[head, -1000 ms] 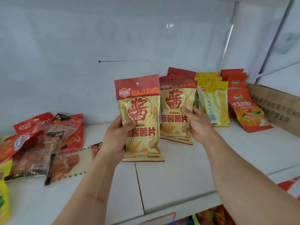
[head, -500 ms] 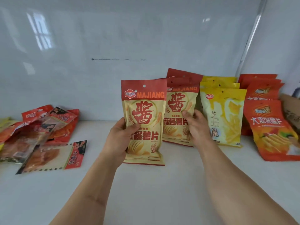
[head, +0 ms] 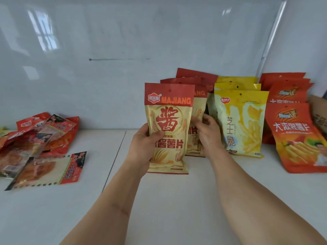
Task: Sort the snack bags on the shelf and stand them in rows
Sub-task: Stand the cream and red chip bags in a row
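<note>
My left hand (head: 144,147) grips a red-and-cream MAJIANG chip bag (head: 169,121) upright by its left edge, just above the shelf. It overlaps the front of a standing row of the same MAJIANG bags (head: 198,96). My right hand (head: 208,137) holds the front bag of that row with curled fingers. To the right stand a row of yellow bags (head: 240,121) and a row of orange bags (head: 293,135), whose front bag leans forward. A loose pile of red snack bags (head: 37,138) lies flat at the left.
The white shelf board (head: 168,200) has a seam running toward the front. A glossy white back wall (head: 123,41) closes the shelf. A cardboard box (head: 319,114) sits at the far right edge.
The bag in my left hand has moved right and now overlaps the front bag of its row. My right hand stays on that row. The view has shifted closer.
</note>
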The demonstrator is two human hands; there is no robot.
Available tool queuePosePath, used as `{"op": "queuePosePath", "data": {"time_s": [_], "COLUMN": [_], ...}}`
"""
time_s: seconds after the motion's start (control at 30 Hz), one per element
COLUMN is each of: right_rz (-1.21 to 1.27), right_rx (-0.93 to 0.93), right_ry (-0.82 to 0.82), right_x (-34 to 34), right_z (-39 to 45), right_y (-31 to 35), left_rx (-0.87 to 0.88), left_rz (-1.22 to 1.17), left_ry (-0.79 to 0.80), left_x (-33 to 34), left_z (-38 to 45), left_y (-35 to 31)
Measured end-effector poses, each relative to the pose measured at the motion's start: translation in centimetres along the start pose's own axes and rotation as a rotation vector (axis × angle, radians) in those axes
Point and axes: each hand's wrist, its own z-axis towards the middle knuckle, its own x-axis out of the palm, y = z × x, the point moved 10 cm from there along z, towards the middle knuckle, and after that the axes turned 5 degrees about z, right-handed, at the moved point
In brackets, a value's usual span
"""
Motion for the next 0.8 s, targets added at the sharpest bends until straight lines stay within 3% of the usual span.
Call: {"op": "queuePosePath", "data": {"time_s": [0.27,0.57,0.8], "right_rz": [-0.412,-0.598,-0.78], "right_rx": [-0.074,-0.057,-0.062], "right_ry": [-0.074,0.213,0.237], "right_x": [-2.6,-1.9,-1.5], "right_z": [-6.0,-8.2,-6.7], "right_y": [1.1,-0.8,-1.7], "left_rx": [0.021,0.089,0.099], "left_rz": [0.009,0.021,0.03], "left_ry": [-0.058,-0.108,-0.124], "left_x": [2.9,4.6,5.0], "left_z": [2.1,3.4,4.3], "left_y": [1.0,1.6,1.7]}}
